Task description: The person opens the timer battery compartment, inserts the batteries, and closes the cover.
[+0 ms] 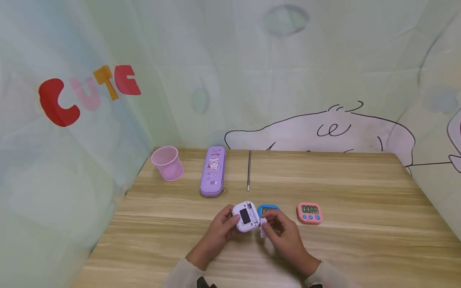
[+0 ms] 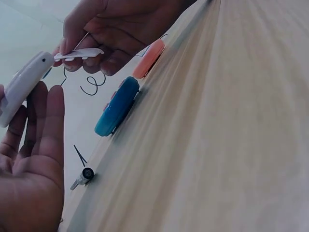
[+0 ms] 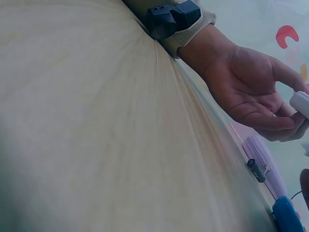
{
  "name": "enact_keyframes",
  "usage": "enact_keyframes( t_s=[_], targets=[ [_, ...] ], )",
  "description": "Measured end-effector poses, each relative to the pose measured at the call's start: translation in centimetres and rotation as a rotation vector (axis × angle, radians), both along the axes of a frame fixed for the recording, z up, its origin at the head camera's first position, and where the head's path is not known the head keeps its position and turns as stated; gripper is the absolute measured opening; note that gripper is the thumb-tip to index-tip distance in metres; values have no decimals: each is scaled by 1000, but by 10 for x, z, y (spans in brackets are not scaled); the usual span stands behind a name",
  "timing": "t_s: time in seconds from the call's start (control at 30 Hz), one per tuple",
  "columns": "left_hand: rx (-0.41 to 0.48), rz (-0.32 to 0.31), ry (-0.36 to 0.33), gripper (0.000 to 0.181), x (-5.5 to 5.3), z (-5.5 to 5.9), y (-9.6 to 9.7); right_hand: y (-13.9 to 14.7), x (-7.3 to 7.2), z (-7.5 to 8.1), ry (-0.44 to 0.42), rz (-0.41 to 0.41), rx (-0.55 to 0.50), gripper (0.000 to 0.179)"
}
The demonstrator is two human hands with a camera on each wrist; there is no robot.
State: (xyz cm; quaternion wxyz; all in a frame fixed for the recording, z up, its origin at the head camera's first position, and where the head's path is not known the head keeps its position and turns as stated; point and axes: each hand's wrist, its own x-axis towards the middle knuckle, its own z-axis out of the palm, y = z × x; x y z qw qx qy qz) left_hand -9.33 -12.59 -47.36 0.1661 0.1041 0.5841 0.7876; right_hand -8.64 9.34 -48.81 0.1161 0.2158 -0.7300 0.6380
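Note:
In the head view my left hand [image 1: 217,228] grips a white digital timer [image 1: 246,217], its back turned up and the battery compartment uncovered. A dark rectangle lies beside the compartment. Close by on the right, my right hand [image 1: 286,238] pinches a small white battery cover [image 1: 263,228] between thumb and fingers. The left wrist view shows the cover [image 2: 79,54] edge-on, small tabs along its underside, right by the timer's edge. Partly behind my right fingers, a blue timer [image 1: 268,208] rests on the table.
A coral timer [image 1: 309,213] sits to the right. Farther back are a pink cup [image 1: 169,164], a purple pencil case [image 1: 213,172] and a dark pencil [image 1: 249,170]. In the right wrist view, a small dark cylinder [image 3: 256,170] lies on the wood-grain table [image 1: 360,192].

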Motion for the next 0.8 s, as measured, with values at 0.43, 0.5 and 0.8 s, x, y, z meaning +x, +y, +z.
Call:
enact_keyframes(
  t_s=[0.43, 0.5, 0.8],
  targets=[
    [149, 160, -47, 18, -7, 2, -7, -2, 0, -5, 0, 262, 136, 19],
    [162, 170, -52, 21, -8, 2, -8, -2, 0, -6, -1, 298, 161, 18],
    [195, 217, -72, 30, -11, 1, -13, -2, 1, -9, -27, 317, 324, 20]
  ],
)
